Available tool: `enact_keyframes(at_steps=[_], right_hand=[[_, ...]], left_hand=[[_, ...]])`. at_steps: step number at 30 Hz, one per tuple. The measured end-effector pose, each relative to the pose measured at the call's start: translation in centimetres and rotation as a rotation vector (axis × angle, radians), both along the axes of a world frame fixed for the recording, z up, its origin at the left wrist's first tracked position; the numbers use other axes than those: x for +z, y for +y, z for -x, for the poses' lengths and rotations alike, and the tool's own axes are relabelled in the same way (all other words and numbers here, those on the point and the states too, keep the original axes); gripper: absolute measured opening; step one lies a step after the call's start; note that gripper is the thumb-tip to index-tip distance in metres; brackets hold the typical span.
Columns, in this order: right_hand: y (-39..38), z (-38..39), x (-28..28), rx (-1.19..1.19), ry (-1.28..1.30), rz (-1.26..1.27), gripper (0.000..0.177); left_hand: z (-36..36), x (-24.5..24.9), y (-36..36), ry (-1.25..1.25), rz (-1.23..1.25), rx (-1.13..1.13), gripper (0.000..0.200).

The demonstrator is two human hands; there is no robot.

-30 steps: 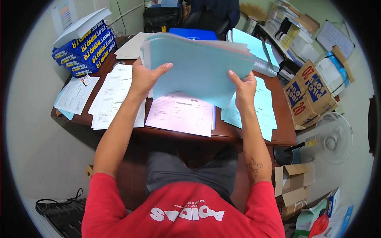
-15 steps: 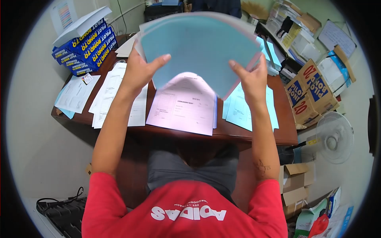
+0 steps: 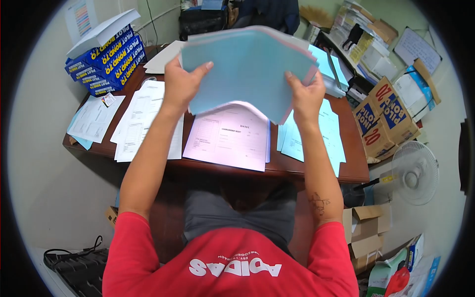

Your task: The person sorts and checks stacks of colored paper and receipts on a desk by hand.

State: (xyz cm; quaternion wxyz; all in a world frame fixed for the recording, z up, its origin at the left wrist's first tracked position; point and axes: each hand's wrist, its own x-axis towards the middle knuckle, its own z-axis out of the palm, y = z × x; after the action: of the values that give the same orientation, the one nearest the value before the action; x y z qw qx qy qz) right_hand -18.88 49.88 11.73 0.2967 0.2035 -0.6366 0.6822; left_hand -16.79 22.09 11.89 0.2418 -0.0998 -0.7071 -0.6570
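Observation:
A sheaf of blue-green sheets (image 3: pixel 242 74) with white and pink edges is held up over the desk, bowed upward in the middle. My left hand (image 3: pixel 185 84) grips its left side, thumb on the near face. On the right side my right hand (image 3: pixel 307 96) holds it the same way. Below the sheaf, a pinkish printed form stack (image 3: pixel 227 141) lies at the desk's front edge, its far part hidden. White printed forms (image 3: pixel 141 123) lie to the left of it, and light blue forms (image 3: pixel 316 136) lie to the right, partly behind my right forearm.
Blue paper reams (image 3: pixel 109 59) are stacked at the desk's back left, near more printed sheets (image 3: pixel 96 119). A light blue stack (image 3: pixel 329 69) stands at the back right. Beyond the desk's right side are cardboard boxes (image 3: pixel 386 119) and a fan (image 3: pixel 415 173).
Both hands have lowered the sheaf slightly and come a little closer together. The sheaf's bend looks shallower, and more of the background shows above it.

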Motion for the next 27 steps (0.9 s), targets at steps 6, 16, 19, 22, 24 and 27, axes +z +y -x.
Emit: enact_keyframes(at_steps=[6,16,19,22,24,27], right_hand=[[1.8,-1.0,-2.1,0.039,-0.147,-0.168,0.065],[0.0,2.0,-3.8,-0.031,-0.18,-0.054,0.044],[0.1,2.8,-2.8,-0.045,-0.175,0.064,0.041],[0.3,3.2,-3.7,-0.027,-0.168,0.124,0.036],[-0.3,3.3,-3.0,-0.073,-0.107,0.05,0.03],[0.6,3.2,-0.8,0.026,-0.013,0.055,0.041]], left_hand=[[-0.5,-1.7,-2.2,0.09,0.241,-0.019,0.081],[1.6,-3.5,0.5,0.105,-0.091,0.03,0.053],[1.9,-2.6,0.5,0.034,-0.094,0.046,0.044],[2.1,-3.8,0.9,0.004,-0.109,0.038,0.04],[2.7,-2.7,1.0,0.043,-0.06,0.014,0.037],[2.0,-0.7,0.7,0.025,-0.062,0.081,0.043]])
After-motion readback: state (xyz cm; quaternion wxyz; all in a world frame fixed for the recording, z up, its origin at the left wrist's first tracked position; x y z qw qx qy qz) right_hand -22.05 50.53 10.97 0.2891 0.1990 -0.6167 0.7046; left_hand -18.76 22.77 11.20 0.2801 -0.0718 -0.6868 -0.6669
